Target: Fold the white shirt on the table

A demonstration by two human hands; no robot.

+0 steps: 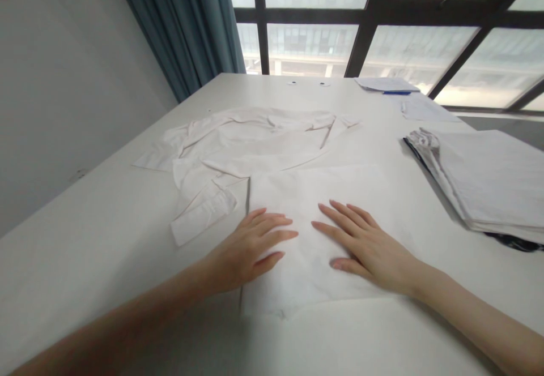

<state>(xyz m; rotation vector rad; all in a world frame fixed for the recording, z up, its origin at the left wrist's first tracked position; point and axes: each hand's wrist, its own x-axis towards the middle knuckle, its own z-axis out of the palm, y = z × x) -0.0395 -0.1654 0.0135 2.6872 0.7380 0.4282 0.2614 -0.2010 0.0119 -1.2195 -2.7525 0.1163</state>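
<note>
A folded white cloth (306, 274), flat and roughly rectangular, lies on the white table directly before me. On its left part rests my left hand (255, 246), fingers spread and pointing right. My right hand (361, 240) lies on its right half, palm down with the fingers apart. Neither hand grips anything. Just beyond the folded cloth is a crumpled white garment (255, 138), spread loosely; a cuff-like flap (204, 214) of it extends toward my left hand. Whether the garment and folded cloth touch, I cannot tell.
To the right sits a stack of folded white cloth (501, 178) with something black under it. Papers (385, 85) with a blue-edged item lie at the far right of the table (106, 229). A blue curtain (191, 25) and windows stand behind; a wall borders the left.
</note>
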